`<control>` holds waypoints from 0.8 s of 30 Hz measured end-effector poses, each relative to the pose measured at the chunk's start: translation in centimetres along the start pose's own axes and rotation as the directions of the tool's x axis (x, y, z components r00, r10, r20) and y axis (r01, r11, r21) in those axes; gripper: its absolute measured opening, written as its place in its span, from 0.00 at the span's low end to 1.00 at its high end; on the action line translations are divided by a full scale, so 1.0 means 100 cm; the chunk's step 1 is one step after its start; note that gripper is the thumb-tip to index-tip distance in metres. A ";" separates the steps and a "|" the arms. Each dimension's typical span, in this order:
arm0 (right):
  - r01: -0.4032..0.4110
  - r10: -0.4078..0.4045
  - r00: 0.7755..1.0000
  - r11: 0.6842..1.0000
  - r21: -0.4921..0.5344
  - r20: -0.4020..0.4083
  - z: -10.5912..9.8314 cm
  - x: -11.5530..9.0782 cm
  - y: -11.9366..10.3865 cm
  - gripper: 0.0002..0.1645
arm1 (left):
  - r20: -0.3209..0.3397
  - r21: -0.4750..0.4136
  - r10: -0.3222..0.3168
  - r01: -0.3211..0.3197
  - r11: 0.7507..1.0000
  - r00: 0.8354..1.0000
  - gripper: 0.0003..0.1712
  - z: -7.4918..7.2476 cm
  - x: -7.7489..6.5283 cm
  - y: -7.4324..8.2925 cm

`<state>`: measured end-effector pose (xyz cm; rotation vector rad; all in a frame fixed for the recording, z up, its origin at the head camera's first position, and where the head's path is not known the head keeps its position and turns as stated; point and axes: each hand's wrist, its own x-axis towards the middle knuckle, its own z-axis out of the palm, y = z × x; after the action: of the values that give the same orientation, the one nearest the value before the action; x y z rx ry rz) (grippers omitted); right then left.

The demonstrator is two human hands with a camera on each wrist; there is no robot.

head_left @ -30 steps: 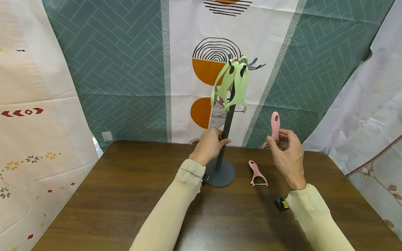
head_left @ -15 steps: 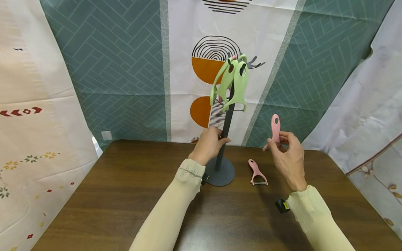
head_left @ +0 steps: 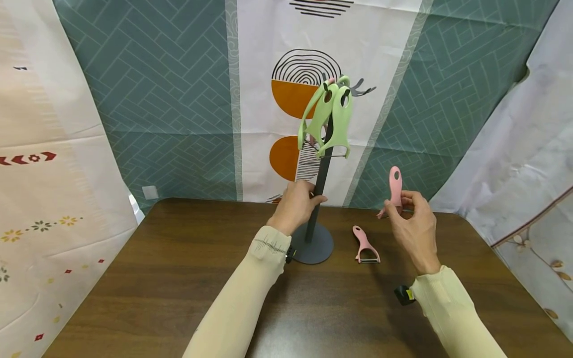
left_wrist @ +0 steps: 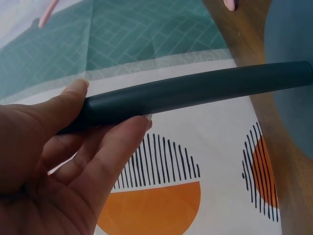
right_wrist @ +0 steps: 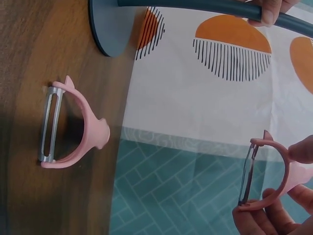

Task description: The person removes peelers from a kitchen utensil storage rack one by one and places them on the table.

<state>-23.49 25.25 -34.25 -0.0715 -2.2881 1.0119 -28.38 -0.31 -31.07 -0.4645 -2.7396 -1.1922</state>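
My left hand (head_left: 293, 206) grips the dark upright pole (head_left: 321, 175) of a hook stand, thumb on one side and fingers on the other. Several light green peelers (head_left: 342, 122) hang by their handle holes from hooks at its top; a bit of pink shows behind them. To the right, above the table, my right hand (head_left: 416, 228) pinches a pink peeler (head_left: 396, 183) near its head, handle pointing up. The right wrist view shows that peeler's metal blade (right_wrist: 248, 171) beyond the fingertips. A second pink peeler (head_left: 363, 239) lies on the tabletop between the stand and this hand.
The stand's round grey base (head_left: 320, 251) rests on a brown wooden table (head_left: 188, 278). Bare hooks (head_left: 360, 90) stick out to the right at the top. Patterned cloth (head_left: 179, 99) hangs behind the table's far edge, with more cloth on both sides.
My right hand has sunk slightly and shifted a little right with the pink peeler. The left hand keeps its hold on the pole; the whole view has drifted slightly.
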 end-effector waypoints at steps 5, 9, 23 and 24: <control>-0.016 0.016 1.000 0.999 -0.028 0.009 -0.001 -0.002 0.003 0.21 | 0.002 0.005 -0.005 0.005 1.000 1.000 0.14 0.001 0.000 0.000; -0.030 0.031 0.999 0.999 -0.035 0.028 -0.001 -0.005 0.006 0.21 | 0.006 0.001 -0.010 0.010 1.000 1.000 0.14 0.001 -0.001 0.000; -0.049 0.053 0.997 0.996 -0.071 0.047 -0.004 -0.007 0.019 0.22 | 0.007 0.008 -0.013 0.013 1.000 1.000 0.14 0.000 0.000 0.000; -0.051 0.054 0.997 0.996 -0.074 0.050 -0.004 -0.007 0.020 0.22 | 0.007 0.008 -0.012 0.012 1.000 1.000 0.14 0.000 0.000 0.000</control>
<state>-23.03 26.71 -35.76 -0.1377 -2.3810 0.9677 -28.38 -0.29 -31.10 -0.4526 -2.7560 -1.1838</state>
